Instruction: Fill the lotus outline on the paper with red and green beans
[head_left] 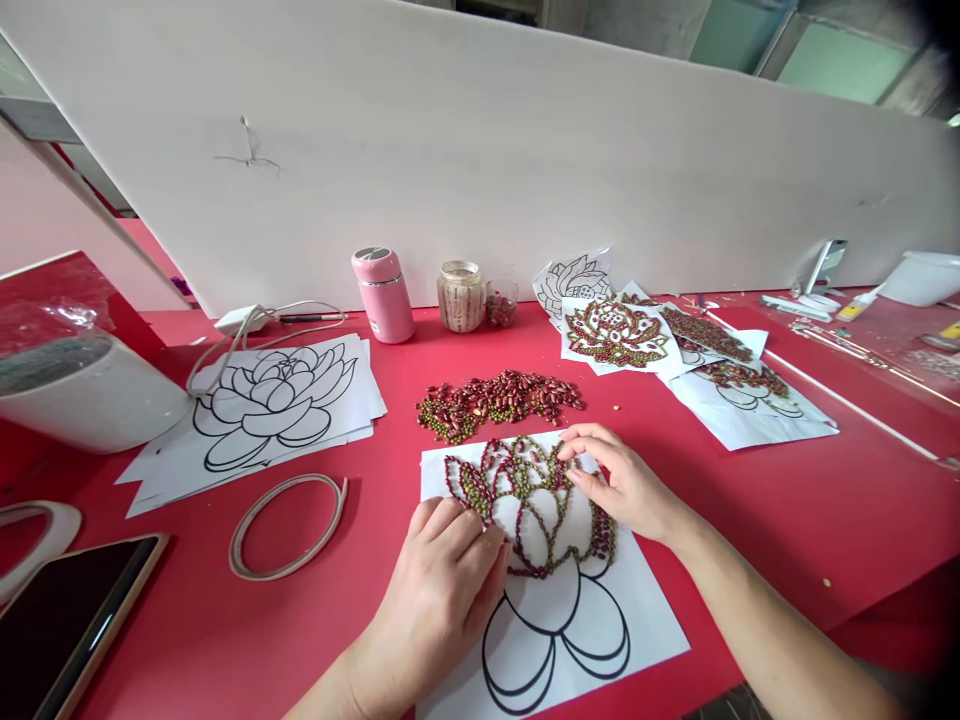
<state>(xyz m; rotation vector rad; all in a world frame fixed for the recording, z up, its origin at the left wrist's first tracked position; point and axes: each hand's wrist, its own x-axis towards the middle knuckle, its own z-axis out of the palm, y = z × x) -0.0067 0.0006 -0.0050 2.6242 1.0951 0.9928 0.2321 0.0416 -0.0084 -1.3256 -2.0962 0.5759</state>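
A sheet of paper with a lotus drawing [529,650] lies before me, its upper petals outlined and partly filled with red and green beans [476,490]. My left hand [450,570] rests on the sheet's left side, fingers curled together by the bean-covered petals. Its fingertips are hidden, so whatever they hold does not show. On the upper right of the flower, my right hand [619,480] has its bent fingers slightly apart, tips at the beans, with nothing visible between them. Just beyond the sheet is a loose pile of red and green beans [502,400].
Left: printed lotus sheets [274,410], a white container [97,390], a tape coil [289,525] and a phone [75,620]. Back: a pink flask [383,297], a jar [460,297] and a small cup of beans [501,303]. Right: bean-covered drawings [619,335]. A white panel [480,150] stands behind.
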